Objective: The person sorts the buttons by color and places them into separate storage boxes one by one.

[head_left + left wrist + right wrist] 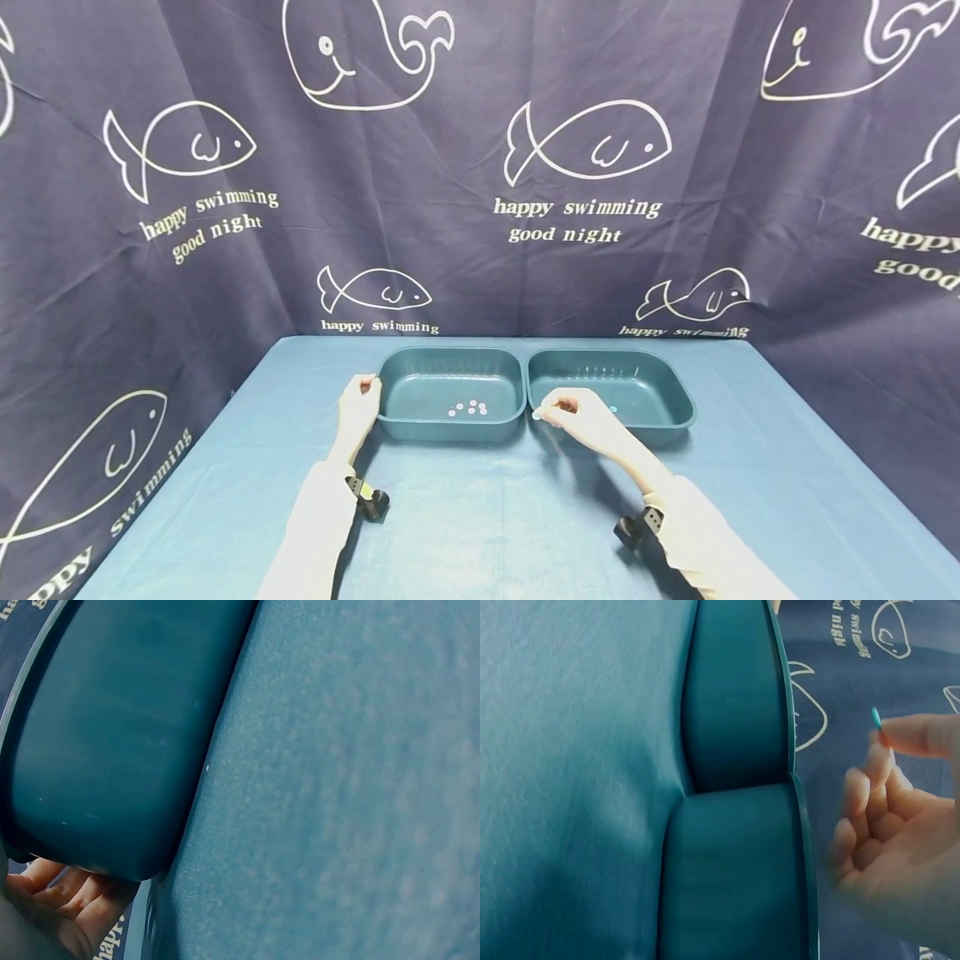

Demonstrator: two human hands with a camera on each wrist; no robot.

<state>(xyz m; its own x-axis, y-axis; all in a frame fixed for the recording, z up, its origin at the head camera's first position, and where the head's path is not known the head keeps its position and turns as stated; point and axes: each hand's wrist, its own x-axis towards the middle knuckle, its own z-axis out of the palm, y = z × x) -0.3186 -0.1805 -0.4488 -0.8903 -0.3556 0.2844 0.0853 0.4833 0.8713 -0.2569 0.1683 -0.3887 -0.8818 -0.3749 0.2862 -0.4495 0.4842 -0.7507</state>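
My left hand (358, 408) grips the left end of the left teal bin (450, 431). In the left wrist view its fingers (94, 911) lie against the bin's outer end wall, below the rim. Between thumb and forefinger, my right hand (900, 817) pinches a small teal disc (876, 718), seen edge-on. The head view places this hand above the near left rim of the right teal bin (652, 433). Several small pink discs (472, 409) lie on the left bin's floor. A small blue-green disc (613, 409) is in the right bin, partly beside the right hand.
Both bins stand side by side with their ends touching on a light blue tablecloth (465, 517). Behind them hangs a dark curtain (465, 200) printed with white fish and lettering. Each wrist wears a small black camera (372, 502).
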